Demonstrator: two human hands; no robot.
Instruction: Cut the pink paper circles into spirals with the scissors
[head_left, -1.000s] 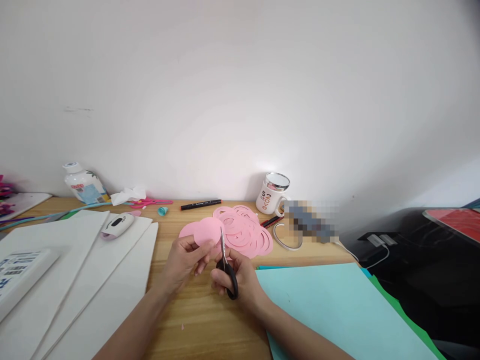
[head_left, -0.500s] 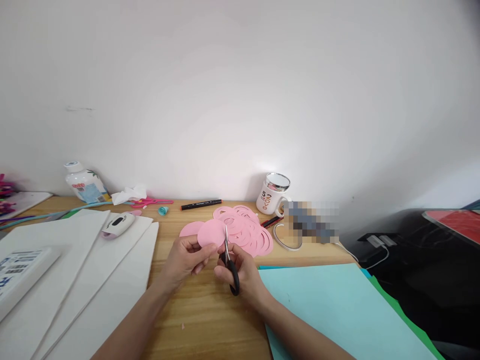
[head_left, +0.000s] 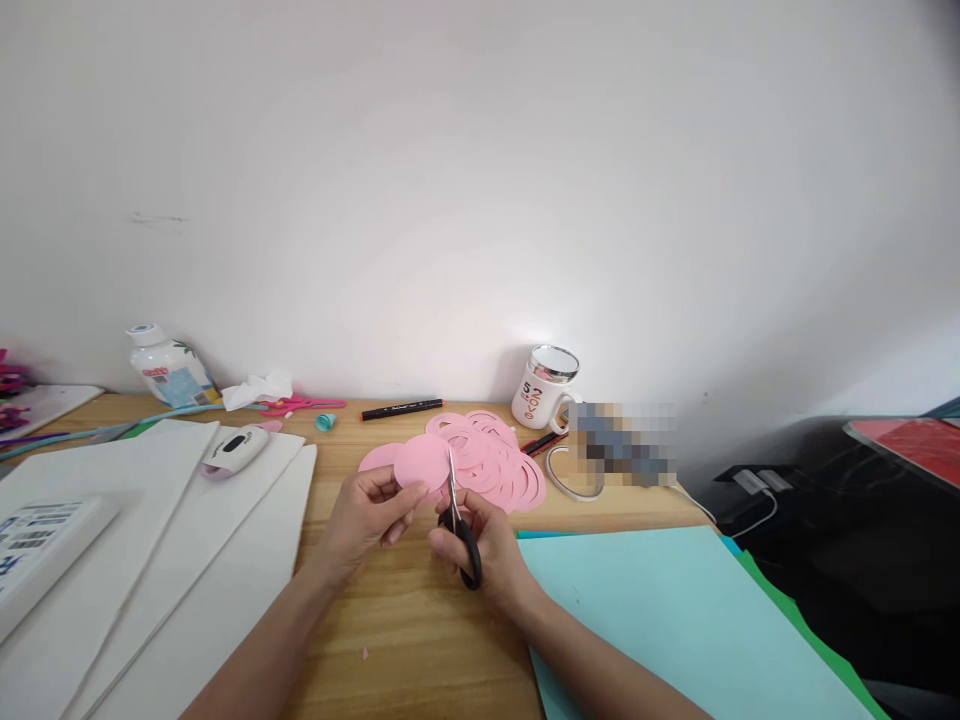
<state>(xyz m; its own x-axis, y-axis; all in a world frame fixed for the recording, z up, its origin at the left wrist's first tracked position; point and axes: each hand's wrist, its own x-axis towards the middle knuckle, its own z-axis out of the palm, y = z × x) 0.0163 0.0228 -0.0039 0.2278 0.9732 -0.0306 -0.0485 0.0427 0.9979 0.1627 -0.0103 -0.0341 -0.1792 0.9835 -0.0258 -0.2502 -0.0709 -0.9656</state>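
My left hand [head_left: 373, 513] pinches a round pink paper disc [head_left: 418, 464] by its lower edge, thumb in front. My right hand [head_left: 480, 545] grips black-handled scissors [head_left: 466, 550], fingers through the loops. Their narrow metal blades [head_left: 452, 483] point up and lie right at the disc's right edge. Behind the disc spreads a heap of pink paper rings [head_left: 491, 460]. Another pink paper piece [head_left: 379, 457] shows behind my left fingers, partly hidden.
At the back stand a white mug [head_left: 547, 388] and a black marker [head_left: 403, 409]. White boards [head_left: 255, 540] with a small white device [head_left: 235, 450] lie left. Light blue sheets [head_left: 645, 610] cover the right front. Pink scissors [head_left: 304, 405] and a leaning bottle [head_left: 171, 370] are at the back left.
Barely anything differs. The disc and the scissor blades have shifted very slightly, and both hands keep their grips.
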